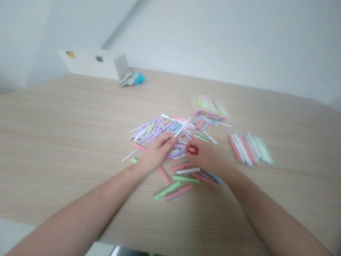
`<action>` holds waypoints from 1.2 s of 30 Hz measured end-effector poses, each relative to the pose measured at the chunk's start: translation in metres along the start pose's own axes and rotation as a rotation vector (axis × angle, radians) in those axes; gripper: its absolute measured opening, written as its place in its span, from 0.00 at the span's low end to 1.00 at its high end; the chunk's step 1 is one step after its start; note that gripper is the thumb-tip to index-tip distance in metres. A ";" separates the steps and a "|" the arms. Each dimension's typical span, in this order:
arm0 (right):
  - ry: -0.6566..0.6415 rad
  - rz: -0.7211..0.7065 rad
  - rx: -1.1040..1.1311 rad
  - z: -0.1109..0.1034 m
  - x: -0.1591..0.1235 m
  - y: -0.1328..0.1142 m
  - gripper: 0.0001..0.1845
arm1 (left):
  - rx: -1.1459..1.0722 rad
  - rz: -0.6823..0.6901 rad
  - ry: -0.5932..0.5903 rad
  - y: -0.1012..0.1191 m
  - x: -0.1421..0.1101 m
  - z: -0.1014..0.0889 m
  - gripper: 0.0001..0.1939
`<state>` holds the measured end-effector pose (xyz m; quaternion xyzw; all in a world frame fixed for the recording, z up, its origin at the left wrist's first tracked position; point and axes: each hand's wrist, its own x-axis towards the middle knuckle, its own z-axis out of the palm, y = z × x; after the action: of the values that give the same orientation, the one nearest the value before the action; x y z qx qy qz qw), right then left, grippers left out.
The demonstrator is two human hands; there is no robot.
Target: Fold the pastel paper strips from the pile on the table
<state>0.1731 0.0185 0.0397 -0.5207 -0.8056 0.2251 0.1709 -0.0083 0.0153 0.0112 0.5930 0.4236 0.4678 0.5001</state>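
Observation:
My left hand (pixel 160 148) is closed, pinching a slim white pen refill (pixel 183 126) that points up and to the right. Beside it, the fingers of my right hand (pixel 203 153) curl around a short red piece (pixel 193 150), perhaps a pen part; blur hides its exact kind. Both hands are over a loose pile of pen parts (pixel 149 131) in purple, white, blue, green and red. Closer to me lie several capped-looking pens or barrels, among them a green one (pixel 167 190) and a pink one (pixel 179 192).
A row of pens (pixel 250 149) lies side by side to the right. Behind the pile are stacks of pink and green packets (pixel 207 106). At the back left stand a white box (pixel 92 65) and a crumpled grey and blue cloth-like item (pixel 132 79), near the wall.

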 end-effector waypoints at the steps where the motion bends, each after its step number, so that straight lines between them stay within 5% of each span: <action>1: 0.053 0.050 0.120 -0.004 -0.005 0.002 0.04 | 0.026 0.002 -0.016 0.001 -0.001 0.001 0.14; 6: 0.210 0.210 0.728 -0.013 -0.027 0.013 0.05 | 0.144 0.027 -0.205 0.005 -0.008 0.006 0.14; 10: 0.329 0.155 0.931 -0.013 -0.037 0.024 0.11 | 0.170 0.057 -0.293 0.005 -0.013 0.007 0.12; 21: 0.352 0.031 0.655 -0.030 -0.054 0.022 0.09 | 0.135 -0.142 -0.421 0.003 -0.022 0.009 0.16; 36: 0.340 -0.048 0.493 -0.030 -0.056 0.024 0.08 | 0.227 -0.114 -0.425 0.003 -0.022 0.008 0.16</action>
<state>0.2292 -0.0185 0.0497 -0.4747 -0.6985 0.3194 0.4298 -0.0047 -0.0081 0.0111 0.7055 0.3913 0.2532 0.5339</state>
